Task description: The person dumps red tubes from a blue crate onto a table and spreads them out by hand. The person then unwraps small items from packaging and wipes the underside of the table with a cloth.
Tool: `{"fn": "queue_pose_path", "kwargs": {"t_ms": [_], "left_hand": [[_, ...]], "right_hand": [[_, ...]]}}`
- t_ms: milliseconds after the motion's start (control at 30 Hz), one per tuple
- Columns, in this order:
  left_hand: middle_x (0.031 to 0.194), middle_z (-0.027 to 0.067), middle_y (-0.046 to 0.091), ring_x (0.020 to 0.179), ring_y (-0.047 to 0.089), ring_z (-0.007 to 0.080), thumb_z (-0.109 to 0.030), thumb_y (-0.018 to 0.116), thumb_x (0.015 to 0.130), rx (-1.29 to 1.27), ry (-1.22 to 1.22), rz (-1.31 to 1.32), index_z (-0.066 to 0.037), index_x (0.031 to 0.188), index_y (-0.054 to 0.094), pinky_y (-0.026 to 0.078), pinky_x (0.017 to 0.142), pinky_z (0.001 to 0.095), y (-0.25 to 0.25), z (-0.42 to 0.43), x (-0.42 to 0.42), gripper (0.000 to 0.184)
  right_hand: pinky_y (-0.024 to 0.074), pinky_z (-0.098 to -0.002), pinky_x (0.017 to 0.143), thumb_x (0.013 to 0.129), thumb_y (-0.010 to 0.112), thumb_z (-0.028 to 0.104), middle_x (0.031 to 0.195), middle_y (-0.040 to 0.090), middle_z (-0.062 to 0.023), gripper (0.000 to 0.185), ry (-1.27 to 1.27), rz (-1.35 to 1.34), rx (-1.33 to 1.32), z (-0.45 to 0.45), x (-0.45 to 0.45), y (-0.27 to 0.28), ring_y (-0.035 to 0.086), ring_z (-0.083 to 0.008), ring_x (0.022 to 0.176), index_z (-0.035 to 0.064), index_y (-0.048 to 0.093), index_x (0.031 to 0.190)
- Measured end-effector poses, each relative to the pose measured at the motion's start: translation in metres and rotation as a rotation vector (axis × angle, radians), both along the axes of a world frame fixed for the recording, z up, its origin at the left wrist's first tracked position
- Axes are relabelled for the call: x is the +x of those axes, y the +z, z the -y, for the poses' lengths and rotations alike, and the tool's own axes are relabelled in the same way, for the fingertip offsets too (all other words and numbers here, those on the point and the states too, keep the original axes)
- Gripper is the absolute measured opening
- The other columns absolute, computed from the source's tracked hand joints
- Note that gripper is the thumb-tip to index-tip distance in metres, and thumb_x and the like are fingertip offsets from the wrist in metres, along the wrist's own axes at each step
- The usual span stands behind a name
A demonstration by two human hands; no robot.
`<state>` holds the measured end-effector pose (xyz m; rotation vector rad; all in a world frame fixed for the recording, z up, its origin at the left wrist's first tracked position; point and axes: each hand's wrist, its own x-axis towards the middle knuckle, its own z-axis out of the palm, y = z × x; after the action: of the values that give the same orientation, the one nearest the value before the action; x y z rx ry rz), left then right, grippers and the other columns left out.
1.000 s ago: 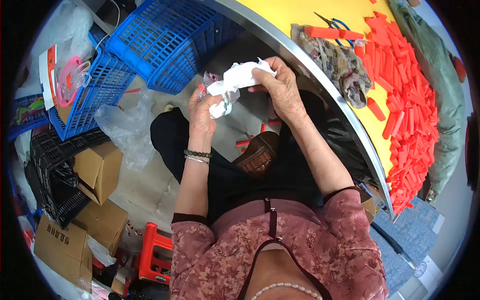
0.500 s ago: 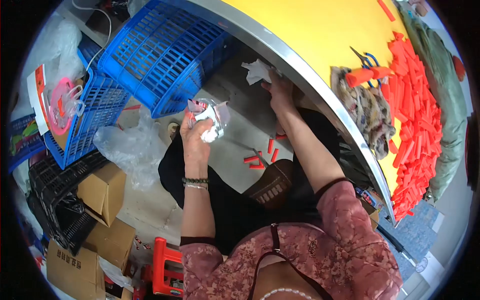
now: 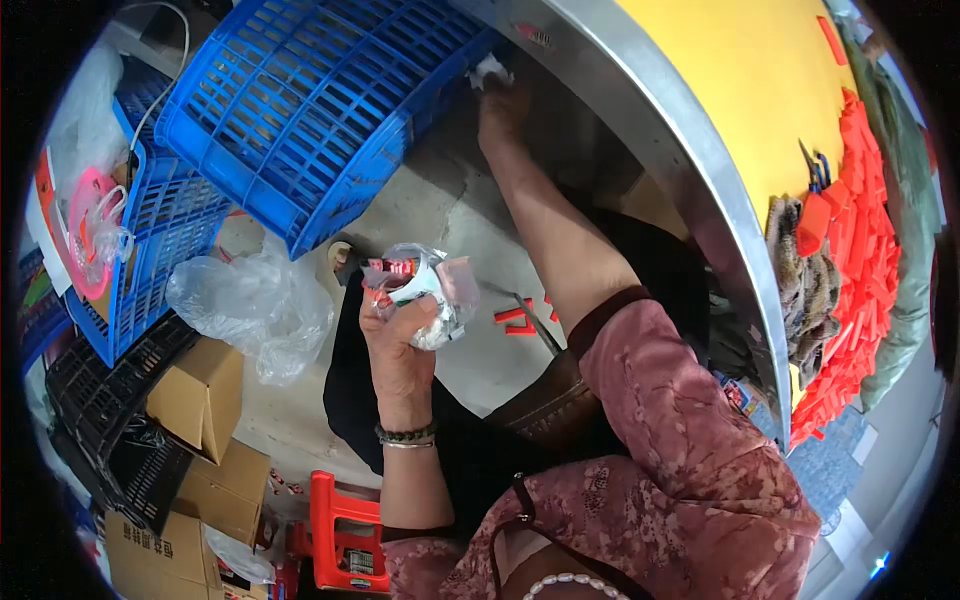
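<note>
My left hand (image 3: 400, 345) is closed around a crumpled clear plastic pack of tissues (image 3: 415, 275), with red print and white paper showing, held above my lap. My right hand (image 3: 505, 110) reaches out below the table's rim, closed on a crumpled white tissue (image 3: 489, 70), beside the right end of a large blue plastic crate (image 3: 290, 150). Shadow partly hides its fingers. Between my legs, several small red pieces (image 3: 516, 322) lie on the grey floor.
A yellow table (image 3: 740, 70) with a metal rim (image 3: 700, 150) curves along the right, bearing a heap of red pieces (image 3: 860, 250), scissors (image 3: 815, 170) and a patterned cloth (image 3: 805, 290). Left are a clear plastic bag (image 3: 255, 310), black crates (image 3: 110, 410), cardboard boxes (image 3: 200, 395) and a red stool (image 3: 330, 530).
My right hand has moved away from me and left with the white tissue, toward the blue crate. My left hand, still holding the tissue pack, sits lower in view. The view has turned.
</note>
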<state>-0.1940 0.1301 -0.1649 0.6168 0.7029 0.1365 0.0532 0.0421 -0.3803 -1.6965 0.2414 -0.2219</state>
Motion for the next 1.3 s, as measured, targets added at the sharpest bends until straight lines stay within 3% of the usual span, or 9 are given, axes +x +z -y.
{"fn": "queue_pose_path", "kwargs": {"t_ms": [167, 233, 267, 433, 767, 900, 1033, 1167, 1300], "left_hand": [[0.101, 0.0079, 0.062, 0.089, 0.063, 0.0188, 0.003, 0.065, 0.070, 0.001, 0.033, -0.033, 0.000, 0.115, 0.052, 0.051, 0.080, 0.0306, -0.004, 0.002, -0.015, 0.046], [0.101, 0.0082, 0.062, 0.090, 0.063, 0.0194, 0.003, 0.065, 0.070, 0.002, 0.037, -0.042, 0.000, 0.114, 0.052, 0.051, 0.081, 0.0312, -0.003, 0.004, -0.018, 0.046], [0.101, 0.0083, 0.062, 0.090, 0.063, 0.0197, 0.003, 0.065, 0.070, 0.002, 0.038, -0.045, 0.000, 0.114, 0.052, 0.051, 0.081, 0.0315, -0.002, 0.005, -0.019, 0.046], [0.097, 0.0091, 0.064, 0.086, 0.064, 0.0188, 0.001, 0.068, 0.069, -0.020, 0.042, -0.056, 0.000, 0.108, 0.056, 0.052, 0.080, 0.0310, 0.002, 0.008, -0.018, 0.041], [0.093, 0.0125, 0.065, 0.082, 0.065, 0.0199, -0.001, 0.070, 0.068, -0.035, 0.039, -0.073, 0.004, 0.107, 0.057, 0.054, 0.077, 0.0313, 0.004, 0.010, -0.015, 0.041], [0.094, 0.0122, 0.065, 0.082, 0.066, 0.0196, 0.000, 0.070, 0.068, -0.039, 0.051, -0.076, 0.003, 0.106, 0.057, 0.054, 0.077, 0.0316, 0.005, 0.012, -0.014, 0.041], [0.093, 0.0115, 0.066, 0.082, 0.066, 0.0193, 0.000, 0.071, 0.067, -0.056, 0.049, -0.072, 0.003, 0.106, 0.058, 0.054, 0.078, 0.0315, 0.003, 0.013, -0.013, 0.041], [0.092, 0.0109, 0.066, 0.082, 0.066, 0.0193, 0.001, 0.070, 0.067, -0.061, 0.060, -0.088, 0.002, 0.105, 0.058, 0.054, 0.078, 0.0315, 0.007, 0.018, -0.009, 0.040], [0.092, 0.0108, 0.067, 0.082, 0.066, 0.0196, 0.002, 0.070, 0.066, -0.091, 0.059, -0.105, 0.003, 0.105, 0.058, 0.054, 0.078, 0.0315, 0.006, 0.016, -0.012, 0.041]], "right_hand": [[0.0459, -0.0332, 0.077, 0.081, 0.060, 0.011, 0.103, 0.060, -0.0073, 0.030, 0.115, -0.152, 0.087, 0.007, -0.005, 0.012, 0.057, -0.0153, 0.088, 0.0028, 0.059, 0.110], [0.0453, -0.0340, 0.079, 0.081, 0.060, 0.011, 0.106, 0.059, -0.0055, 0.033, 0.198, -0.372, 0.448, 0.016, -0.007, 0.018, 0.057, -0.0145, 0.091, 0.0036, 0.058, 0.112], [0.0452, -0.0322, 0.081, 0.082, 0.061, 0.011, 0.109, 0.058, -0.0054, 0.031, 0.309, -0.314, 0.447, 0.021, -0.011, 0.033, 0.056, -0.0144, 0.097, 0.0044, 0.059, 0.112], [0.0499, -0.0280, 0.078, 0.083, 0.062, 0.005, 0.105, 0.060, -0.0081, 0.027, 0.311, -0.129, 0.126, 0.019, 0.007, -0.018, 0.060, -0.0157, 0.090, -0.0001, 0.059, 0.109], [0.0514, -0.0257, 0.067, 0.080, 0.069, 0.007, 0.091, 0.062, -0.0053, 0.030, 0.227, -0.133, 0.380, 0.013, 0.009, -0.003, 0.061, -0.0135, 0.079, -0.0015, 0.059, 0.107], [0.0509, -0.0267, 0.065, 0.080, 0.069, 0.010, 0.089, 0.063, -0.0053, 0.028, 0.159, 0.052, 0.057, 0.009, 0.015, -0.032, 0.060, -0.0133, 0.076, -0.0010, 0.061, 0.104], [0.0503, -0.0263, 0.064, 0.078, 0.071, 0.015, 0.087, 0.064, -0.0061, 0.027, 0.174, -0.001, -0.138, 0.017, 0.038, -0.057, 0.061, -0.0136, 0.074, -0.0011, 0.064, 0.098], [0.0493, -0.0256, 0.062, 0.075, 0.073, 0.017, 0.084, 0.066, -0.0062, 0.028, 0.268, -0.271, 0.050, 0.006, 0.034, 0.026, 0.062, -0.0138, 0.072, -0.0011, 0.065, 0.095], [0.0496, -0.0266, 0.063, 0.073, 0.074, 0.016, 0.084, 0.067, -0.0066, 0.028, 0.337, -0.241, 0.089, 0.001, 0.035, 0.037, 0.062, -0.0143, 0.074, -0.0010, 0.066, 0.094]]}}
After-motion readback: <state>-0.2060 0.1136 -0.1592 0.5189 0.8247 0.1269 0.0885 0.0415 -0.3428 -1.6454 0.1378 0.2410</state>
